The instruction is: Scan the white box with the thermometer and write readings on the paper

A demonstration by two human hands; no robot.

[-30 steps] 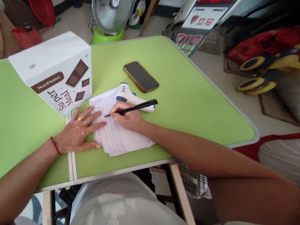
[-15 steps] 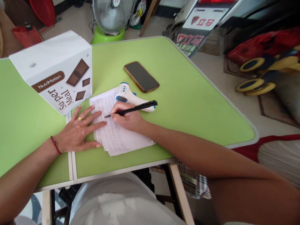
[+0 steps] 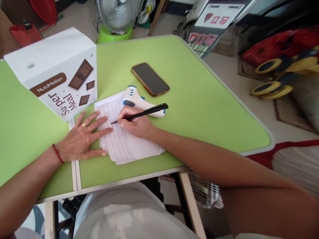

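Note:
My right hand [image 3: 136,122] grips a black pen [image 3: 146,112], its tip at the written lines on a sheet of paper [image 3: 139,147]. Rows of small handwriting cover the sheet's left part; the right part looks blank. With fingers spread, my left hand [image 3: 83,137] lies flat across the paper's left edge and the table. It wears a ring and a red cord bracelet. A white and blue infrared thermometer [image 3: 131,98] rests on the paper's top edge, just beyond my right hand, which hides part of it.
On the green folding table [image 3: 211,113] a phone [image 3: 150,79] lies behind the thermometer. A white NutriMotion box [image 3: 52,66] stands at the left, close to my left fingers. Beyond the table are a fan [image 3: 116,15] on a green stool and yellow-wheeled gear [image 3: 267,88] on the floor.
The view has shifted slightly, so the box and table sit a little higher. Both hands keep practically the same place, and the pen remains in my right hand.

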